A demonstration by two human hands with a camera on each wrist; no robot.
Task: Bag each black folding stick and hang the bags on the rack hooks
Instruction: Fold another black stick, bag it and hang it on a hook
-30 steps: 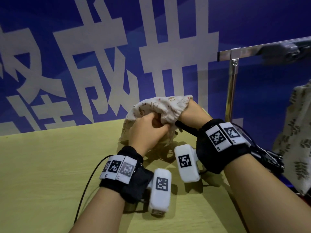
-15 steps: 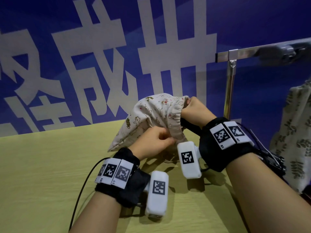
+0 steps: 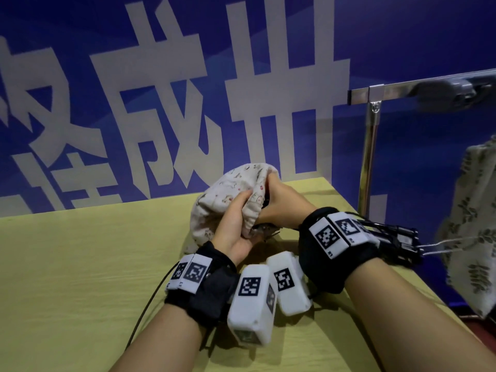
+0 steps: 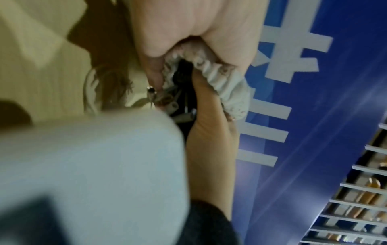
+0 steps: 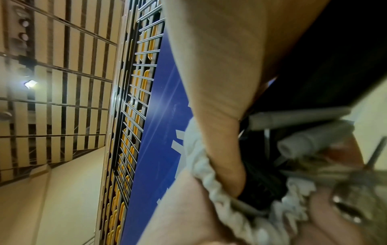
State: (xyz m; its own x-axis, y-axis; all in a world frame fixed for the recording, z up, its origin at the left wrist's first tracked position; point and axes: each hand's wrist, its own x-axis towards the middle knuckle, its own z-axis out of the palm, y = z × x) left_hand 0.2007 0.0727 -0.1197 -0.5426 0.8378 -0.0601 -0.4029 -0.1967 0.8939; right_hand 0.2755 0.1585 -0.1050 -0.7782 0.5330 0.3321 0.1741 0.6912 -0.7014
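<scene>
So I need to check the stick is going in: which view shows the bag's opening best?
The right wrist view: the gathered opening fills the frame, dark stick parts inside. The left wrist view shows it smaller and blurred. The head view shows mostly the bag's outside, with both hands covering the opening.

Most of the black folding stick is buried inside the cloth bag, only a dark bundle with grey tube ends showing at the gathered mouth, so its fold can't be read. The right hand has its fingertips lost inside that mouth, and the left hand covers the near rim, so how each grip closes is partly out of sight. At the far right, a leaf-print bag is cut off by the picture's edge, and the rack hook above it is a blur.
</scene>
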